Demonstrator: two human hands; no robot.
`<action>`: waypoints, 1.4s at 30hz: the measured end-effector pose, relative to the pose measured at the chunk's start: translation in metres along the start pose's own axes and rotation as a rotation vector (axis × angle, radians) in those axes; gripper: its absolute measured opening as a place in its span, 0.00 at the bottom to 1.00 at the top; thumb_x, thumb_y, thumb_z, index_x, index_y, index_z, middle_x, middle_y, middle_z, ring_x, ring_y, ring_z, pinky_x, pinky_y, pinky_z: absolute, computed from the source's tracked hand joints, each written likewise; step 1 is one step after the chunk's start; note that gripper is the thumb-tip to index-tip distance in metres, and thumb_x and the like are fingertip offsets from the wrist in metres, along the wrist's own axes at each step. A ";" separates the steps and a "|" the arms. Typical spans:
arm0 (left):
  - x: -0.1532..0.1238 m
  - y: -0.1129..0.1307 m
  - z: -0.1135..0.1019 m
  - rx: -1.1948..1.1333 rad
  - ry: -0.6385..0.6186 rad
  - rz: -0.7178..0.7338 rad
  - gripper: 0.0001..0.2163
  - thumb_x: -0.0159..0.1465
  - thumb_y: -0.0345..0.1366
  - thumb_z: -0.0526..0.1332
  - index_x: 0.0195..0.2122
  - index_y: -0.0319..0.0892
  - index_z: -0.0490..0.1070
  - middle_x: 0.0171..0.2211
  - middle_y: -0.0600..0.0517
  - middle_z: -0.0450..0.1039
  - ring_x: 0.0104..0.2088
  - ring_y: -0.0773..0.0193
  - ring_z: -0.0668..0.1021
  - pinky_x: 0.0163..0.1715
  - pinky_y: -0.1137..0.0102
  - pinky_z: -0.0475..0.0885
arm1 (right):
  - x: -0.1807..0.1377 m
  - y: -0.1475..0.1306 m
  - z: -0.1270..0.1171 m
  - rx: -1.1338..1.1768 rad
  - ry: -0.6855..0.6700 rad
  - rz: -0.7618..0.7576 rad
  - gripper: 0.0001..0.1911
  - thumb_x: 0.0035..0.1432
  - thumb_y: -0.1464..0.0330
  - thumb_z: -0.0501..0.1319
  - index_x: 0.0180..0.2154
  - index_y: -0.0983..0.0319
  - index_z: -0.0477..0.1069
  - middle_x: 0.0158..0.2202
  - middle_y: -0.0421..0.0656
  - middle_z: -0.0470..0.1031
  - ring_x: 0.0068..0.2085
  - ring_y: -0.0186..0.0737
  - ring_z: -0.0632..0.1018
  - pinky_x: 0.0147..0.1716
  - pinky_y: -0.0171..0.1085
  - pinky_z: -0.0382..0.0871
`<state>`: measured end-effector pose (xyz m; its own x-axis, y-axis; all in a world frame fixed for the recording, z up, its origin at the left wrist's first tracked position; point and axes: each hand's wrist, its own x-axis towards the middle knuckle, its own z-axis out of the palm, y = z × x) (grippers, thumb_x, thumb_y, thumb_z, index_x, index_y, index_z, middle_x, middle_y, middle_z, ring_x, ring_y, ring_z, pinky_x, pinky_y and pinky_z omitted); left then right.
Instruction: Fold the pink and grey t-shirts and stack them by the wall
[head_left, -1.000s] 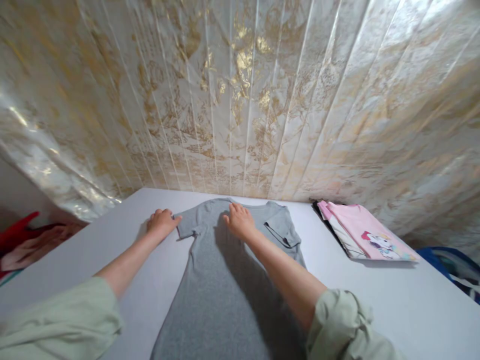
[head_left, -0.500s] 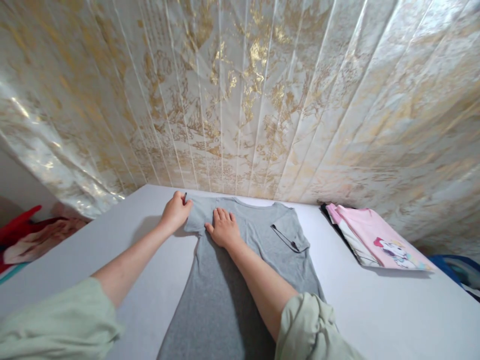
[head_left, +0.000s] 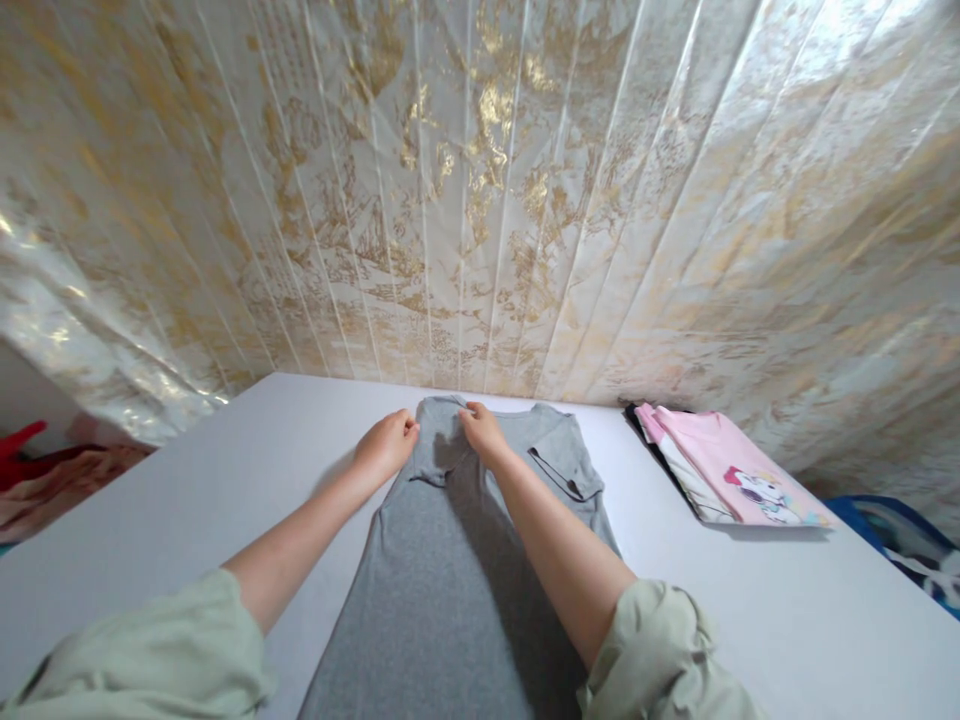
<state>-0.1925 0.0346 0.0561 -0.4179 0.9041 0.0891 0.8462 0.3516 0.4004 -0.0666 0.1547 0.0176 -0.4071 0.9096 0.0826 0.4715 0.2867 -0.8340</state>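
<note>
A grey short-sleeved T-shirt (head_left: 442,580) lies on the white table, its neckline toward the wall. Both of its sleeves are turned in over the body, and dark trim shows on the right one. My left hand (head_left: 386,445) is closed at the shirt's left shoulder edge, pinching the cloth there. Beside the neckline, my right hand (head_left: 484,434) has its fingers bent over the shoulder fabric and grips it. The fingertips of both hands are partly hidden.
Folded clothes with a pink printed top (head_left: 750,470) lie on the table's right side. A blue-edged bag or container (head_left: 870,520) is beyond the right edge. Red and pinkish cloth (head_left: 52,490) lies at the far left. Gold-patterned sheeting (head_left: 465,200) covers the wall behind the white table (head_left: 300,470).
The left sleeve, stretched outward before, is now folded in onto the shirt. My left hand has moved right with it; my right hand went from lying flat to gripping near the neckline.
</note>
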 end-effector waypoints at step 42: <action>-0.001 -0.001 0.037 0.172 0.055 0.166 0.21 0.66 0.31 0.48 0.60 0.45 0.64 0.61 0.47 0.67 0.61 0.58 0.67 0.61 0.64 0.58 | -0.057 -0.010 0.026 -0.560 0.000 -0.322 0.20 0.68 0.70 0.46 0.58 0.60 0.64 0.62 0.50 0.65 0.62 0.45 0.62 0.62 0.52 0.46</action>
<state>-0.1801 0.0426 0.0216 -0.2822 0.9399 0.1923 0.9466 0.2402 0.2153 -0.0684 0.0919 0.0066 -0.5959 0.7522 0.2812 0.6628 0.6584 -0.3566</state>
